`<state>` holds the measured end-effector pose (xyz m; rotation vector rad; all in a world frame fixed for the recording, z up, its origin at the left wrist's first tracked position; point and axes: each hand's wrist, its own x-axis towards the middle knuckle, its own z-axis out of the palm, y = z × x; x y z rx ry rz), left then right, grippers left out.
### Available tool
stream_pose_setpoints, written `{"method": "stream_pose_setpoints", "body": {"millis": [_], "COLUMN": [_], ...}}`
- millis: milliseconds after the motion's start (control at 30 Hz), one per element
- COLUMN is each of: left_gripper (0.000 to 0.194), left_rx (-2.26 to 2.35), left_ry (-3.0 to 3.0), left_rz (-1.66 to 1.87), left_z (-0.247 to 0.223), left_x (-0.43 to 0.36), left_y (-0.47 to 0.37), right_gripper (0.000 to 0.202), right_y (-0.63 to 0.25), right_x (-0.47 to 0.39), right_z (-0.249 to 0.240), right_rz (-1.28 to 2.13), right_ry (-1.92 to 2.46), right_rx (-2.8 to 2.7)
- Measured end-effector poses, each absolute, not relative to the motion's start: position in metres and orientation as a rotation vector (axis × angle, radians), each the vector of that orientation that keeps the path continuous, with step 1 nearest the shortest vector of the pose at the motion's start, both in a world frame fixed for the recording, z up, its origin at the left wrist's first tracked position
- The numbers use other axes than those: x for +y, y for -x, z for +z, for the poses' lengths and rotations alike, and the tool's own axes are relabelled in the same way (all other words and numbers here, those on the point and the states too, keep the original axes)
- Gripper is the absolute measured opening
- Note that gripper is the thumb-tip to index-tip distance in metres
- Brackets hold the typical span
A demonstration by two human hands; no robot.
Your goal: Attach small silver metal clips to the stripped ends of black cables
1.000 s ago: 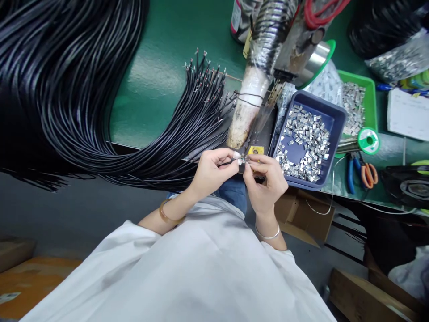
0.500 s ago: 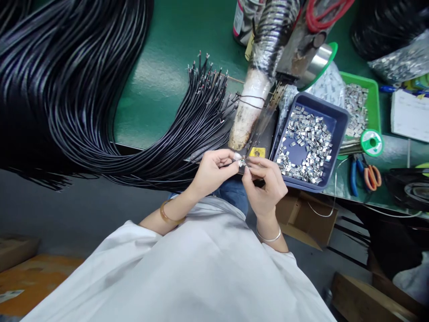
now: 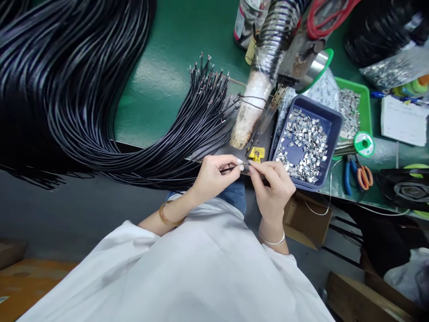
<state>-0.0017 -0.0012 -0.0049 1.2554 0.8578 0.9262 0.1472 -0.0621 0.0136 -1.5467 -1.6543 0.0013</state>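
Observation:
My left hand (image 3: pixel 217 175) pinches a thin black cable (image 3: pixel 227 169) close to its end, thumb and forefinger closed on it. Facing it, my right hand (image 3: pixel 273 183) is closed at the cable's tip, its thumb and forefinger around something too small to make out. The fingertips of both hands almost meet. A yellow clip-like piece (image 3: pixel 256 154) lies just beyond them on a dark plate. To the left spreads a thick bundle of black cables (image 3: pixel 161 150) with stripped ends. Beside my right hand, a dark blue tray (image 3: pixel 330 118) holds many small metal connector shells (image 3: pixel 315 134).
A plastic-wrapped hose (image 3: pixel 250 105) slants down over the plate. Behind the blue tray are a green tray (image 3: pixel 365 96) and a solder spool (image 3: pixel 363 144). Pliers (image 3: pixel 348 176) with blue handles and an orange-handled tool (image 3: pixel 364 177) lie at the right edge of the green table (image 3: pixel 174 40).
My right hand has shifted slightly right, its fingers straighter. The black cable in my left hand now shows, and the yellow piece is more exposed. The view has turned slightly.

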Motion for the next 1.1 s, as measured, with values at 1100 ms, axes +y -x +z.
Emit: {"method": "stream_pose_setpoints", "body": {"millis": [1100], "left_gripper": [0.005], "left_rx": [0.875], "left_ry": [-1.059], "left_rz": [0.958], "left_z": [-0.002], "left_x": [0.010], "left_y": [-0.010], "right_gripper": [0.012], "right_y": [-0.139], "right_x": [-0.050], "right_z": [-0.005], "right_rz": [0.054], "right_ry": [1.401], "right_rx": [-1.454]}}
